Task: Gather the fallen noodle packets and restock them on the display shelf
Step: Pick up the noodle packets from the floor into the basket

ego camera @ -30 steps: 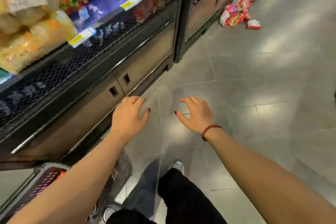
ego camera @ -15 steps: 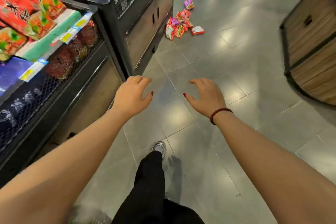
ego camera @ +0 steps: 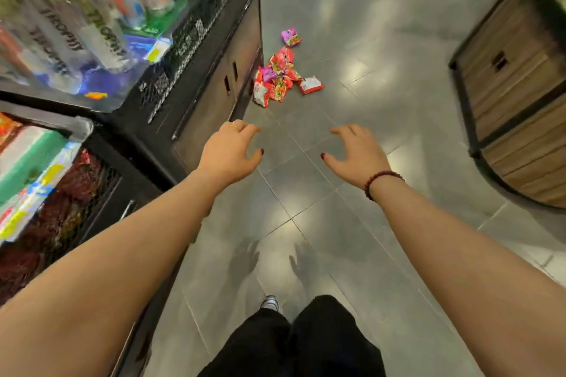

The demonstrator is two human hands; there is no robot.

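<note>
A heap of red noodle packets (ego camera: 275, 79) lies on the grey floor against the base of the dark display shelf (ego camera: 214, 82). One purple packet (ego camera: 291, 37) lies just beyond the heap, and a flat red packet (ego camera: 310, 85) lies to its right. Both my arms reach forward over the floor, well short of the heap. My left hand (ego camera: 229, 151) hangs with loosely curled fingers and holds nothing. My right hand (ego camera: 356, 154), with a bead bracelet at the wrist, is likewise loose and holds nothing.
The dark shelf unit runs along the left, with bottles (ego camera: 92, 18) above and red packets behind mesh (ego camera: 70, 202) lower down. A wooden crate-style stand (ego camera: 514, 119) is at the right. Grey tiled floor (ego camera: 352, 40) stretches ahead between them. My legs and a shoe (ego camera: 269, 303) are below.
I have walked forward along the shelf, so the heap of packets appears nearer and larger. Both hands stay stretched out in front, holding nothing.
</note>
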